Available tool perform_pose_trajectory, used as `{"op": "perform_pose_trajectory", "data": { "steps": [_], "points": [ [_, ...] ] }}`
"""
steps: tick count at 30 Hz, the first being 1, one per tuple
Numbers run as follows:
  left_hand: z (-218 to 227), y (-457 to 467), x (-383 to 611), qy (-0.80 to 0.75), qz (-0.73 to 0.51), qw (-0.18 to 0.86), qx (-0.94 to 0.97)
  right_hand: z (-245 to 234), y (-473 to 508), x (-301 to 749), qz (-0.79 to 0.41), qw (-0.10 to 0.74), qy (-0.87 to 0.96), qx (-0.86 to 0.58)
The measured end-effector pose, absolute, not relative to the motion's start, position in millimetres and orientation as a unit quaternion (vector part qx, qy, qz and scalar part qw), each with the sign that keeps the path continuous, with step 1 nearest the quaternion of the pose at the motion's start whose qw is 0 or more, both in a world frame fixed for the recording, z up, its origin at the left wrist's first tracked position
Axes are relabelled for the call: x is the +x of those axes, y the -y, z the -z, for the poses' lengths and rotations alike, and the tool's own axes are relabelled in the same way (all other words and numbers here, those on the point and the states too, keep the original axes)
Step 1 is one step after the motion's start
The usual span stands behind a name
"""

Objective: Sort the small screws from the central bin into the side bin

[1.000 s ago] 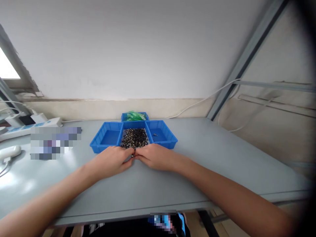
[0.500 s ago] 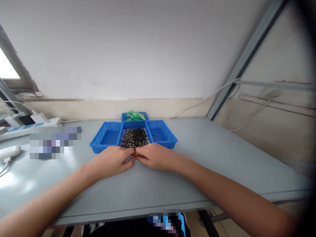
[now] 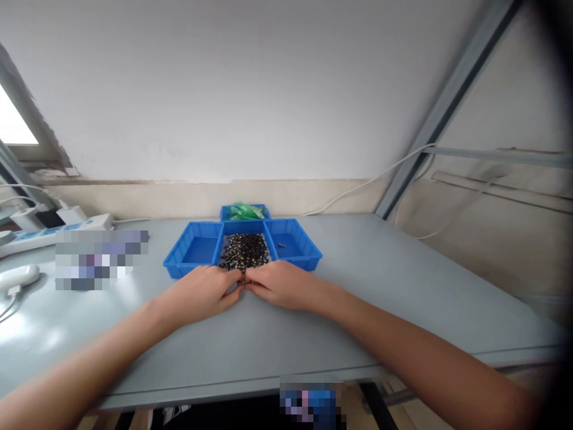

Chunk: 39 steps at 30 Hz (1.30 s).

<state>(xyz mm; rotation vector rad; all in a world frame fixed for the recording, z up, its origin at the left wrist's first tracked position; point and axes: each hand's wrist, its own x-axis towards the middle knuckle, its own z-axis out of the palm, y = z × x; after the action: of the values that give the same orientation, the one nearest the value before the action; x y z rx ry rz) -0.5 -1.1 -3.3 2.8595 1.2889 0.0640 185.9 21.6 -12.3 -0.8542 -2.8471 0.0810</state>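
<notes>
Just left of centre in the lower half of the frame, the left hand [image 3: 206,289] and the right hand [image 3: 284,285] are meeting at their fingertips, and both are keeping a narrow grip, pinching a small dark part [image 3: 242,283] between them; its exact shape is staying too small and covered to tell. The part is sitting just in front of the middle tray [image 3: 244,227], which is holding a heap of dark and brassy pieces [image 3: 244,249] near the middle of the frame. A left tray [image 3: 197,249] and a right tray [image 3: 301,242] are flanking it, and a single loose piece [image 3: 282,245] is lying in the right one. Behind them, a rear tray [image 3: 222,213] is carrying a green bag [image 3: 245,211]. All the trays are resting on the grey counter [image 3: 403,286], which is stretching across the lower half of the frame. At the left edge, a power strip [image 3: 54,237] is lying above a white device [image 3: 18,276], with a blurred item [image 3: 101,260] beside them. In the upper right, a metal post [image 3: 416,161] is slanting upward, and a white cable [image 3: 358,185] is running down from it toward the counter.
</notes>
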Motion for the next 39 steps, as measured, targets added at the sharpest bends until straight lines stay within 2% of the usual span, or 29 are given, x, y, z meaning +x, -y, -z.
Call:
{"op": "perform_pose_trajectory", "data": {
  "steps": [24, 39],
  "points": [
    [1.5, 0.4, 0.0, -0.428, -0.026, -0.001, 0.903, 9.6, -19.1, 185.4, -0.025, 0.065, 0.95, -0.304],
    [1.0, 1.3, 0.3, -0.415, -0.011, -0.005, 0.91, 10.0, -18.8, 186.3, 0.034, 0.076, 0.95, -0.301]
  ]
}}
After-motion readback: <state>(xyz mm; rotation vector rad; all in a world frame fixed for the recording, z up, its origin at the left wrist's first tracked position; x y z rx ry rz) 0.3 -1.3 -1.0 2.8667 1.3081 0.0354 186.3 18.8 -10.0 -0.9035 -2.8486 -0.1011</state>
